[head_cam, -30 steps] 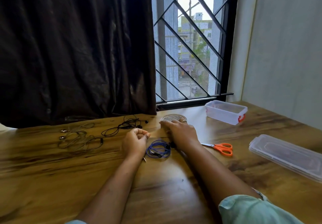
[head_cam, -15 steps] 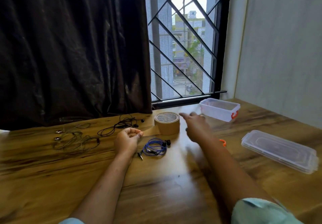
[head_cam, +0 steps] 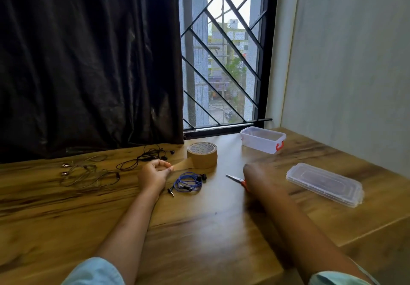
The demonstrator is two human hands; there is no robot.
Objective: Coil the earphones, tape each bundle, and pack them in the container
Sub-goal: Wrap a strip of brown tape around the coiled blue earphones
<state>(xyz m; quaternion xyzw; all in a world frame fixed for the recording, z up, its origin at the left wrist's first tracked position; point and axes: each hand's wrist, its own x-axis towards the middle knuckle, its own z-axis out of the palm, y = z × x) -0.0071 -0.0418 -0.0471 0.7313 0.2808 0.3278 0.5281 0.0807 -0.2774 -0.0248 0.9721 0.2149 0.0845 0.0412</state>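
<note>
Tape step: right hand (head_cam: 257, 177) gone from tape roll (head_cam: 202, 155) to scissors (head_cam: 234, 178), grip too blurred to tell; left hand (head_cam: 154, 173) pinching the pulled-out strip (head_cam: 182, 165); cutting likely next.

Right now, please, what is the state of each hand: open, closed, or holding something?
Left hand: pinches the free end of the tape strip.
Right hand: blurred over the scissors; cannot tell.
</note>
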